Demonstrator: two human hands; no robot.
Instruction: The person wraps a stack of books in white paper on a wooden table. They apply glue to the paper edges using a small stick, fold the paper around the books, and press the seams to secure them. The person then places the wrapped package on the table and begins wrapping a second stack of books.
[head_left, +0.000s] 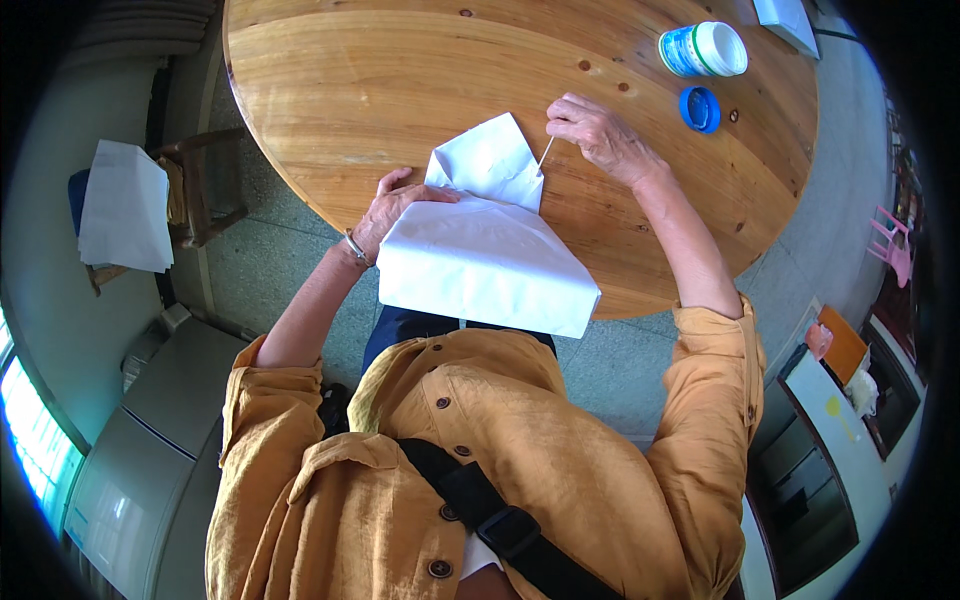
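Observation:
A folded white paper form (480, 236), perhaps a paper bag, lies at the near edge of the round wooden table (360, 82), its wide end hanging over the rim. Its far end is folded into an angular flap (484, 157). My left hand (397, 210) rests on the paper's left side, fingers pressing near the fold. Between the fingers of my right hand (600, 139) is a thin white stick (547, 153), its lower tip touching the right corner of the flap. What is on the stick's tip is too small to tell.
A white jar with a blue label (701, 49) lies on its side at the back right, with a blue lid (700, 109) nearer me. A white object (787, 22) sits at the far right edge. Left of the table, a wooden chair (202, 187) bears a stack of white paper (126, 206).

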